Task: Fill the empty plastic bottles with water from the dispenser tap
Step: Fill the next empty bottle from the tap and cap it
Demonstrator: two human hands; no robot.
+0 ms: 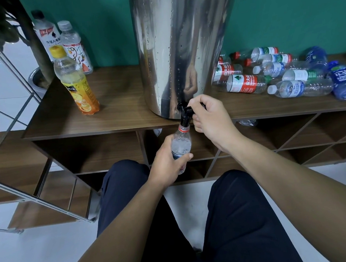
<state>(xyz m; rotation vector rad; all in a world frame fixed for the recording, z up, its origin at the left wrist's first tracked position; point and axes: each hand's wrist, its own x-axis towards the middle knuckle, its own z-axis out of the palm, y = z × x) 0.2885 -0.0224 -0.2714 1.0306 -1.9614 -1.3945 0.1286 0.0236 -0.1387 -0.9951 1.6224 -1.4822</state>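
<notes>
Under the tap (184, 115) at the front edge of the wooden surface (114, 106), a small clear bottle (181, 145) w/ a red neck ring is held upright, mouth right up against the black spout. Left hand (169, 164) wraps round the bottle's lower body, fingers and thumb curled on the label. Right hand (208, 116) grips the tap lever, fingers curled over it. Water w/ bubbles shows in the bottle's upper part, approx. shoulder level, so the fill looks well along. To do it well: keep the mouth centred under the spout, bottle vertical, grip firm but not squeezing (thin plastic will likely buckle and spill). Watch the level and ease the lever shut just before the neck; foam may hide the true level. Behind stands the steel dispenser (183, 49), droplets on its wall. To its left, three upright bottles: an orange-label one w/ yellow cap (75, 84), a white-capped one (74, 46) and a black-capped one (45, 35), prob. done already. To the right, a pile of empty bottles (282, 75) lies on its side, so plenty left. Risk: overflow onto the knees and floor below.
</notes>
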